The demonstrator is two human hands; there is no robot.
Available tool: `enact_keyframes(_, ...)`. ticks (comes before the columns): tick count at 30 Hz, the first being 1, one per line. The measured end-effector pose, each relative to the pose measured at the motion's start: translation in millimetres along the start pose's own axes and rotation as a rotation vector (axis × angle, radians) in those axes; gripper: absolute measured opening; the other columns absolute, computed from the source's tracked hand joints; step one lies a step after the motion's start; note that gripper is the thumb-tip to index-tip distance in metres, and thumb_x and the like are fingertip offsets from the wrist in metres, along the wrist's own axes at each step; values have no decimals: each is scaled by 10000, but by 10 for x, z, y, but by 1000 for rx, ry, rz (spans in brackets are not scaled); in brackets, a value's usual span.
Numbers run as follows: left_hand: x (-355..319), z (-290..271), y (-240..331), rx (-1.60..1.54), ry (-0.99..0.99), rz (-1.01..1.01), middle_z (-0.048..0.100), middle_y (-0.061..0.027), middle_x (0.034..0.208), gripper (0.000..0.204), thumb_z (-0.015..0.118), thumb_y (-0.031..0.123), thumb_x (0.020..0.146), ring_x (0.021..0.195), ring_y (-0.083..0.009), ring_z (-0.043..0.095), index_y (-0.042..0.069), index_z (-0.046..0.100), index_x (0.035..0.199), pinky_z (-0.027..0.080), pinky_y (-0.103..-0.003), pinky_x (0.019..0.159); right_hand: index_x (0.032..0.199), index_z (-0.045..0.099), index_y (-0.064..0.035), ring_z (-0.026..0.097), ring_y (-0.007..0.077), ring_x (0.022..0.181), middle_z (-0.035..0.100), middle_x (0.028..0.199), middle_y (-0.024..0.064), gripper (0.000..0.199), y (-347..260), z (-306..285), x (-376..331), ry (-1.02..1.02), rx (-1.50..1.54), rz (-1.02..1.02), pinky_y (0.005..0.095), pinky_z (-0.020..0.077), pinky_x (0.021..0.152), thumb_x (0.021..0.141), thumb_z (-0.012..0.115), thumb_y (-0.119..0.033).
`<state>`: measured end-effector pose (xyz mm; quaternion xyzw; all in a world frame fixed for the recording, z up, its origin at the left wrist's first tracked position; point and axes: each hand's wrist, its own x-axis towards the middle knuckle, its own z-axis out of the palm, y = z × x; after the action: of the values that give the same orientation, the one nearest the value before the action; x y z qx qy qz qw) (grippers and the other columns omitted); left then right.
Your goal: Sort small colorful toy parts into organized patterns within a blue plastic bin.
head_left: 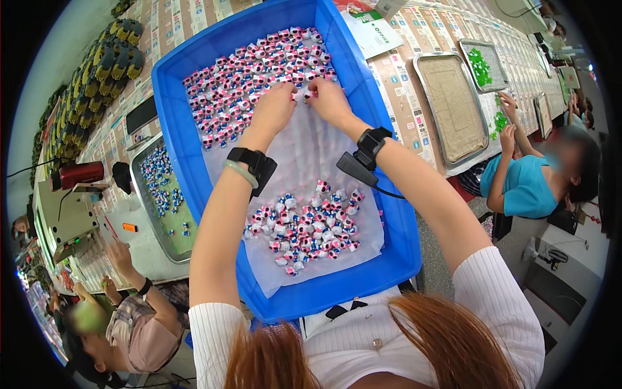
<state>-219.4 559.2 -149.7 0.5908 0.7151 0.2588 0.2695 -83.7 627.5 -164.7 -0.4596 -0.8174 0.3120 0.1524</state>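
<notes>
In front of me a big blue plastic bin (403, 201) holds many small pink, white and blue figurines. Most stand in close rows (249, 68) on the far part of the white liner sheet (285, 152); a loose heap (311, 227) lies at the near end. Both my hands reach to the front edge of the rows. My left hand (275, 107) is closed, its fingertips pinching a small figurine. Close beside it, my right hand (329, 102) pinches another, mostly covered by the fingers. A dark band with a device circles each wrist.
Left of the bin, a metal tray (184, 243) holds small blue-and-white pieces, near a phone (141, 115) and stacked yellow-black parts (103, 71). On the right are a tray with a tan surface (450, 107) and a tray with green pieces (495, 74). Co-workers sit on both sides.
</notes>
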Motion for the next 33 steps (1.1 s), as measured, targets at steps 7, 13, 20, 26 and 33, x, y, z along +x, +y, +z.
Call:
enact_keyframes(7, 98, 100, -148, 237, 70, 194, 536, -162, 931, 400, 550, 34, 695, 882, -344, 515, 27, 429, 1077, 433, -396, 737, 835, 554, 37, 500, 341, 869, 523, 834, 182, 180, -114, 107, 36, 44, 8, -124, 396, 406, 753, 662, 567, -13)
enact_keyframes(13, -723, 241, 187, -177, -368, 80, 550, -149, 896, 287, 593, 66, 674, 781, -274, 549, 48, 533, 955, 441, -339, 684, 842, 563, 6, 581, 352, 798, 591, 831, 194, 171, -273, -709, -762, -765, -537, -77, 386, 478, 676, 704, 494, -66)
enact_keyframes(20, -1293, 605, 453, 42, -416, 103, 508, -133, 888, 196, 585, 79, 662, 820, -316, 534, 63, 553, 855, 442, -386, 713, 805, 612, -4, 615, 273, 780, 611, 816, 153, 210, -117, -525, -1401, -765, -759, -39, 329, 505, 622, 642, 633, -136)
enact_keyframes(26, -1137, 484, 314, -414, -159, -52, 515, -99, 866, 283, 612, 78, 677, 771, -198, 547, 56, 563, 955, 452, -279, 676, 913, 555, -13, 611, 230, 759, 603, 831, 134, 309, -22, -651, -1207, -542, -291, 50, 313, 487, 628, 639, 647, -122)
enact_keyframes(33, -225, 249, 155, -508, 194, 52, 537, -112, 905, 270, 605, 49, 676, 758, -223, 540, 30, 558, 941, 445, -299, 679, 1008, 501, -30, 560, 148, 751, 538, 763, 72, 322, -120, -530, -578, -220, 1123, 552, 298, 453, 638, 696, 573, -65)
